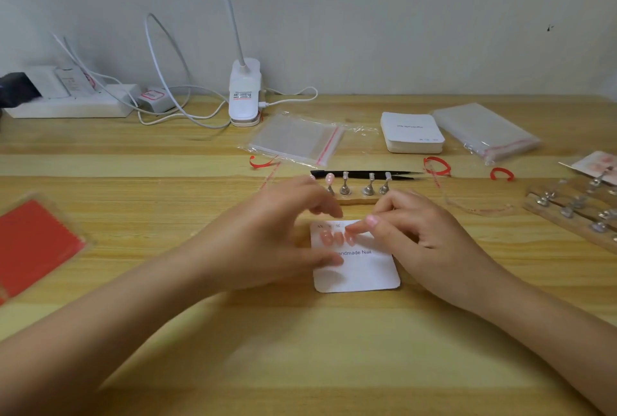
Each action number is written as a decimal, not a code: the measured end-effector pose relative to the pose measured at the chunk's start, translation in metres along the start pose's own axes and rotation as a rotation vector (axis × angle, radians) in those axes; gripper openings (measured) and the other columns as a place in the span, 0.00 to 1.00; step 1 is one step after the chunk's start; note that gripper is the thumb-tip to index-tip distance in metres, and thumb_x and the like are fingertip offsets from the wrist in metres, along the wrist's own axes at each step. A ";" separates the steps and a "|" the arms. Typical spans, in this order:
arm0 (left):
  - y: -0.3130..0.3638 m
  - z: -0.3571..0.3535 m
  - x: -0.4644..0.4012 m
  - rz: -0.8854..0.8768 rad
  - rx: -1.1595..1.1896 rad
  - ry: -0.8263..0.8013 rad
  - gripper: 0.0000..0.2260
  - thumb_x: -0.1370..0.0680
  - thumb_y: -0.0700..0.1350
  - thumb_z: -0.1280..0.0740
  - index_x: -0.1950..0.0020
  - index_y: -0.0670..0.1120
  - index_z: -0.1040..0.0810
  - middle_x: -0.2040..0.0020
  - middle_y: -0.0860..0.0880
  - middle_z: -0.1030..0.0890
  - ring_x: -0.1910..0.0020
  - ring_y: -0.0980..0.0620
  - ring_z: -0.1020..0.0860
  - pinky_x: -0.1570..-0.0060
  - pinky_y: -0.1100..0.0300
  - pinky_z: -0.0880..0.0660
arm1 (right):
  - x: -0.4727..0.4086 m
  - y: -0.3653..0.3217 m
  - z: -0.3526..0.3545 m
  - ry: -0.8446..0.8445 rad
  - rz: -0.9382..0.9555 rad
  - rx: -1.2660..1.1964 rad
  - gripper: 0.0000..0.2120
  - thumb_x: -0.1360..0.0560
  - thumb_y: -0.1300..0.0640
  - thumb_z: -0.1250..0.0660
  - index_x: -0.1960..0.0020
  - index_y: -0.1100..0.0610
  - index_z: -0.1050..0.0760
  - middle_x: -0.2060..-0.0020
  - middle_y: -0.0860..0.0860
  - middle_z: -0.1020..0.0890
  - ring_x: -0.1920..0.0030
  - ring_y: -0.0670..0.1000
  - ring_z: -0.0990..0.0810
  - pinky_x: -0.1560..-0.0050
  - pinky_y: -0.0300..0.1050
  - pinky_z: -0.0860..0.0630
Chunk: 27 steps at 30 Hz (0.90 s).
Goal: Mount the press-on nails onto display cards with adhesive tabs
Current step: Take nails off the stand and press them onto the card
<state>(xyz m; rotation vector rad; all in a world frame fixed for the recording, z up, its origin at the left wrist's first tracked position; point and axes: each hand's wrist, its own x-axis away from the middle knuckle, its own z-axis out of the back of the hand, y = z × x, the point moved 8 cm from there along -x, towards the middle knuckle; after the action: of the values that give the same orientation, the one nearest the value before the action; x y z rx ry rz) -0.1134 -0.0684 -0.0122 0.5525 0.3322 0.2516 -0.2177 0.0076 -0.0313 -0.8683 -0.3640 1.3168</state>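
A white display card [360,268] printed "Handmade Nail" lies on the wooden table in front of me. A row of pink press-on nails [334,238] sits along its upper part. My left hand [280,232] rests on the card's left edge, thumb pressed on it, fingers apart above the nails. My right hand [417,232] reaches in from the right, its index fingertip pressing on the rightmost pink nail. Behind the card stands a wooden holder [357,199] with metal pegs; one peg carries a pink nail [330,178], the others look bare.
Black tweezers [367,174] lie behind the holder. A stack of blank cards [413,132] and clear zip bags [297,140] [487,132] sit farther back. A second peg holder [574,212] lies at right, a red sheet [30,248] at left, a lamp base [244,95] and power strip [70,105] at the back.
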 end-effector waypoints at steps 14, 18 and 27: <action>-0.037 0.008 -0.041 0.132 0.171 0.221 0.18 0.31 0.40 0.27 0.46 0.54 0.29 0.62 0.58 0.23 0.58 0.63 0.25 0.52 0.62 0.26 | -0.026 -0.022 0.034 0.221 0.094 0.171 0.08 0.33 0.44 0.34 0.68 0.46 0.24 0.74 0.39 0.26 0.70 0.39 0.30 0.70 0.32 0.39; -0.034 0.005 -0.039 0.089 0.173 0.270 0.16 0.30 0.36 0.28 0.48 0.51 0.27 0.65 0.57 0.23 0.63 0.66 0.26 0.59 0.74 0.31 | -0.044 -0.041 0.027 0.192 0.200 0.502 0.11 0.30 0.44 0.33 0.53 0.49 0.19 0.66 0.39 0.30 0.65 0.40 0.34 0.63 0.40 0.40; -0.039 0.008 -0.038 0.123 0.208 0.289 0.15 0.31 0.36 0.27 0.46 0.43 0.24 0.66 0.57 0.23 0.65 0.64 0.27 0.61 0.73 0.31 | -0.054 -0.054 0.000 0.065 0.337 0.819 0.16 0.24 0.44 0.41 0.45 0.48 0.21 0.54 0.46 0.24 0.48 0.48 0.29 0.58 0.40 0.48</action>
<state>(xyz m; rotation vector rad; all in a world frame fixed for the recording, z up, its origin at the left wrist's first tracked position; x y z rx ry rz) -0.1401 -0.1162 -0.0183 0.7447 0.6099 0.4199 -0.1947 -0.0436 0.0210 -0.2740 0.3836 1.5604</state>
